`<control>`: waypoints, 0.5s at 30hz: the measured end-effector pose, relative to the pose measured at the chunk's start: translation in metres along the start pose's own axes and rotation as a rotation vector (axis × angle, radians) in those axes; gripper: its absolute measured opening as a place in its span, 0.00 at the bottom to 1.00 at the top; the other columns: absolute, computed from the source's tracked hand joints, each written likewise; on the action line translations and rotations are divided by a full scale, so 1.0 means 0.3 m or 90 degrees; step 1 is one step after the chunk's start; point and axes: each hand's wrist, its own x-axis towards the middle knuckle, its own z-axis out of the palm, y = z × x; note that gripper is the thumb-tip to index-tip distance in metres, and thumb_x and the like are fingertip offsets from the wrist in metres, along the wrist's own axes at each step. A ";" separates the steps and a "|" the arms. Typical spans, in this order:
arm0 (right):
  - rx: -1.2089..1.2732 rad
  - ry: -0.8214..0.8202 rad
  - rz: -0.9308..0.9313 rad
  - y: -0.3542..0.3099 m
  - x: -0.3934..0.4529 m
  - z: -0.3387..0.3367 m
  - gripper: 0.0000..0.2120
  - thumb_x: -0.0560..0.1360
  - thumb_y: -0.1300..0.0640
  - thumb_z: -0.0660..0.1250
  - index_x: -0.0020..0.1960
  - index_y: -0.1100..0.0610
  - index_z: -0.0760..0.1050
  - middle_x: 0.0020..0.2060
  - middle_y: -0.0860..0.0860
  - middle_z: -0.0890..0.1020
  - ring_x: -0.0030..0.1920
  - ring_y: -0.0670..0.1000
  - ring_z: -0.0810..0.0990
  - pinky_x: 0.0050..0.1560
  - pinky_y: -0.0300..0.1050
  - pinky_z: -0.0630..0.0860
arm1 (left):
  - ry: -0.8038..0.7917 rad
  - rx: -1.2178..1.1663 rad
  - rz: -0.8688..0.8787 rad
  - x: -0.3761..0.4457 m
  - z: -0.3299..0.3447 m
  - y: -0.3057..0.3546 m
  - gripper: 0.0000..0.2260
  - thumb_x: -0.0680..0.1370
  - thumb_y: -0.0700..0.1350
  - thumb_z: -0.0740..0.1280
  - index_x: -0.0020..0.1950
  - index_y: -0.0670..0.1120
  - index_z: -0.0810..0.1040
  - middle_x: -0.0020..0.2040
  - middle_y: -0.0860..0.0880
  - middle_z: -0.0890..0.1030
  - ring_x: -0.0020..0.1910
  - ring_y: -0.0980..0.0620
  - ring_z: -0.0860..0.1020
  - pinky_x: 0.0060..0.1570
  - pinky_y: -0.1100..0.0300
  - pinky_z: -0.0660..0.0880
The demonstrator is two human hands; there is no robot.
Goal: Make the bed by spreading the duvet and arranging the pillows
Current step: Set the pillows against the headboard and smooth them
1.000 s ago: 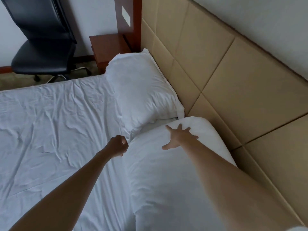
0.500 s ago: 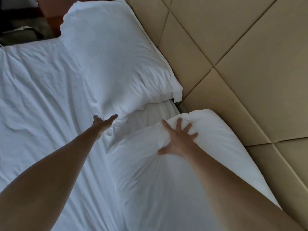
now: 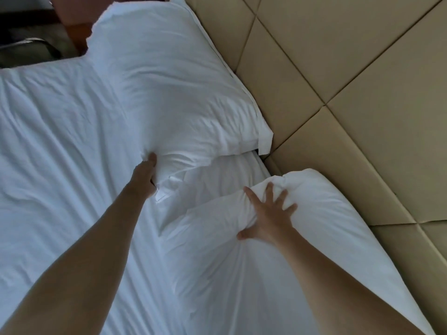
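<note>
Step in hand: squaring the two pillows against the headboard (image 3: 350,97).

Left hand (image 3: 144,176): at the near corner of the far pillow (image 3: 174,76), thumb up against the cloth. The other fingers are hidden in the folds, so whether they pinch the corner cannot be told.

Right hand (image 3: 268,213): fingers (image 3: 269,191) spread flat, pressing on the far end of the near pillow (image 3: 302,238) and bunching the cloth there.

Advice: draw the far pillow's corner level with the near pillow's edge. Push the near pillow up to the headboard, closing the gap between the two. Smooth the bunched cover last.

Location: both pillows lie at the head of the bed, on the white bedding (image 3: 48,153), just beside the headboard. The two pillows are apart.

Count:
- pillows, 2
- hands, 2
- bed, 1
- headboard, 1, padded tan panels
- dark wooden furniture (image 3: 72,25), 1 piece, only partly seen beyond the far pillow
</note>
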 end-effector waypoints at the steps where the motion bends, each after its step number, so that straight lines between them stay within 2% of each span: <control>1: 0.001 0.004 0.004 -0.006 -0.005 -0.006 0.63 0.56 0.25 0.72 0.75 0.34 0.32 0.76 0.57 0.31 0.74 0.73 0.34 0.66 0.80 0.46 | -0.009 -0.019 0.031 -0.052 -0.012 0.016 0.26 0.79 0.60 0.64 0.67 0.41 0.73 0.52 0.46 0.80 0.45 0.53 0.81 0.50 0.58 0.78; 3: 0.009 0.015 0.011 -0.015 -0.024 -0.024 0.62 0.57 0.25 0.71 0.75 0.35 0.33 0.76 0.58 0.32 0.74 0.72 0.35 0.67 0.79 0.45 | -0.015 -0.069 0.066 -0.168 -0.029 0.049 0.19 0.82 0.55 0.61 0.64 0.42 0.75 0.51 0.46 0.81 0.37 0.60 0.81 0.35 0.66 0.77; 4: 0.013 0.024 0.014 -0.019 -0.040 -0.033 0.61 0.58 0.26 0.71 0.76 0.36 0.34 0.77 0.58 0.33 0.75 0.71 0.35 0.68 0.78 0.45 | -0.024 -0.102 0.075 -0.223 -0.034 0.058 0.19 0.82 0.55 0.61 0.64 0.42 0.76 0.55 0.44 0.82 0.37 0.59 0.82 0.32 0.66 0.77; 7: 0.036 0.049 0.036 -0.048 -0.121 -0.050 0.55 0.64 0.28 0.69 0.78 0.39 0.38 0.78 0.58 0.38 0.77 0.66 0.39 0.71 0.74 0.48 | -0.071 -0.259 0.013 -0.424 -0.066 0.038 0.21 0.81 0.54 0.63 0.66 0.41 0.77 0.60 0.41 0.81 0.46 0.49 0.84 0.35 0.57 0.81; 9: 0.109 0.087 0.040 -0.087 -0.177 -0.069 0.46 0.69 0.31 0.66 0.79 0.42 0.48 0.79 0.58 0.47 0.78 0.61 0.48 0.73 0.67 0.52 | -0.082 -0.356 -0.033 -0.563 -0.078 -0.014 0.17 0.81 0.52 0.62 0.60 0.42 0.81 0.57 0.42 0.83 0.49 0.46 0.84 0.39 0.49 0.83; 11: 0.337 0.140 0.059 -0.140 -0.237 -0.115 0.37 0.71 0.30 0.62 0.72 0.52 0.69 0.72 0.58 0.68 0.73 0.58 0.66 0.70 0.58 0.64 | -0.102 -0.426 -0.069 -0.695 -0.075 -0.084 0.17 0.82 0.52 0.61 0.51 0.42 0.85 0.51 0.43 0.85 0.46 0.45 0.85 0.45 0.44 0.82; 12: 0.517 0.127 0.079 -0.175 -0.270 -0.149 0.36 0.71 0.29 0.62 0.64 0.58 0.77 0.63 0.59 0.77 0.65 0.58 0.75 0.65 0.55 0.73 | -0.110 -0.459 -0.079 -0.761 -0.062 -0.122 0.18 0.82 0.52 0.60 0.51 0.42 0.85 0.49 0.42 0.85 0.45 0.45 0.85 0.48 0.44 0.80; 13: 0.704 0.043 0.114 -0.227 -0.313 -0.182 0.36 0.70 0.29 0.64 0.57 0.61 0.79 0.54 0.59 0.82 0.58 0.58 0.80 0.59 0.54 0.78 | -0.121 -0.478 -0.083 -0.826 -0.042 -0.156 0.20 0.82 0.53 0.58 0.53 0.41 0.84 0.49 0.41 0.85 0.45 0.43 0.84 0.51 0.44 0.79; 14: 0.865 -0.091 0.144 -0.281 -0.361 -0.208 0.35 0.68 0.29 0.68 0.55 0.60 0.80 0.50 0.57 0.83 0.54 0.57 0.82 0.54 0.53 0.80 | -0.139 -0.484 -0.090 -0.888 -0.022 -0.189 0.22 0.82 0.55 0.57 0.57 0.39 0.81 0.51 0.39 0.84 0.47 0.41 0.84 0.55 0.43 0.76; 15: 0.971 -0.200 0.171 -0.336 -0.409 -0.222 0.36 0.64 0.29 0.72 0.55 0.58 0.79 0.50 0.54 0.84 0.52 0.55 0.83 0.52 0.51 0.81 | -0.159 -0.488 -0.101 -0.940 0.000 -0.223 0.24 0.82 0.56 0.56 0.61 0.38 0.79 0.55 0.37 0.82 0.50 0.39 0.82 0.59 0.41 0.73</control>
